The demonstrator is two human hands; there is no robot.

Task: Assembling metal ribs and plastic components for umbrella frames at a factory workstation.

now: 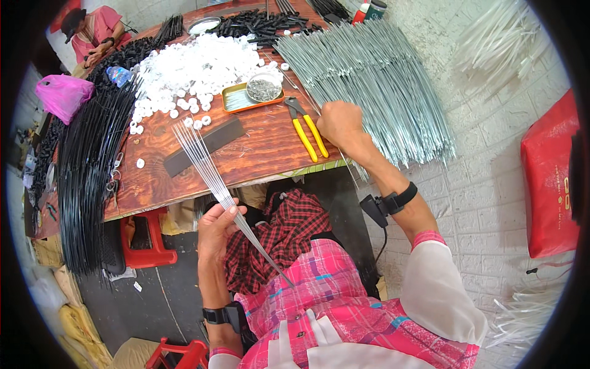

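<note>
My left hand (216,229) is closed round a fanned bundle of thin metal rods (208,166), pinched between thumb and fingers. The bundle's spread tips reach over the table's front edge, and its lower end points toward my lap. My right hand (342,126) is a fist at the near left side of a large pile of silver rods (381,86). A thin metal rod (351,169) runs through or under this fist and shows on both sides of it. Just left of that fist lie cutting pliers (307,132) with yellow handles.
A flat dark bar (184,158) lies on the wooden table (147,187). Behind it are a heap of white ring-shaped pieces (196,64) and an orange-rimmed tray (231,111) with a round tin (264,89). Black rods (92,166) overhang the left edge. Another person (98,37) sits far left.
</note>
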